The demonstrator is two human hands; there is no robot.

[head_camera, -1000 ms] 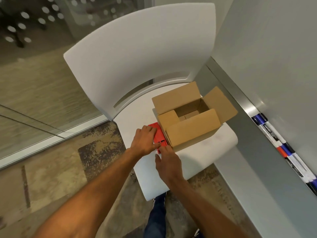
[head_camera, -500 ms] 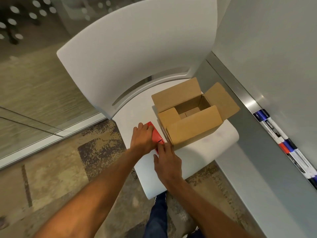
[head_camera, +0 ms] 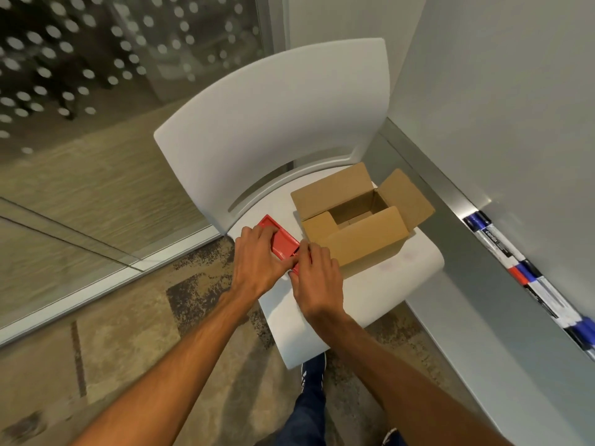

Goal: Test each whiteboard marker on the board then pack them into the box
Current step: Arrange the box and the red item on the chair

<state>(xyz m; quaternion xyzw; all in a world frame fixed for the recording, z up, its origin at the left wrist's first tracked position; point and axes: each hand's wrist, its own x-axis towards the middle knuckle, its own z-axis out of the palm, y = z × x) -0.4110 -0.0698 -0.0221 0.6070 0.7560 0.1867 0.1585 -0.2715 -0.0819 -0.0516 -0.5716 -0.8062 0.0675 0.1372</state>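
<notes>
Brown cardboard box (head_camera: 360, 235), flaps open, sits on the white chair seat (head_camera: 386, 284). The markers (head_camera: 521, 268) lie along the whiteboard ledge (head_camera: 450, 196), right. left hand (head_camera: 257, 262) and right hand (head_camera: 317, 278) both grip a red tray (head_camera: 283, 241) beside the box. More of the tray is exposed than a second ago.

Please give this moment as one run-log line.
left hand: holds red tray | right hand: holds its near end | box: open, on chair | markers: on board ledge

One wide-angle head-worn view looks forward and steeply down, close above the left hand (head_camera: 257, 262) and right hand (head_camera: 317, 281) gripping a flat red plastic tray (head_camera: 283, 244) on a white moulded chair seat (head_camera: 386, 284) near centre.
</notes>
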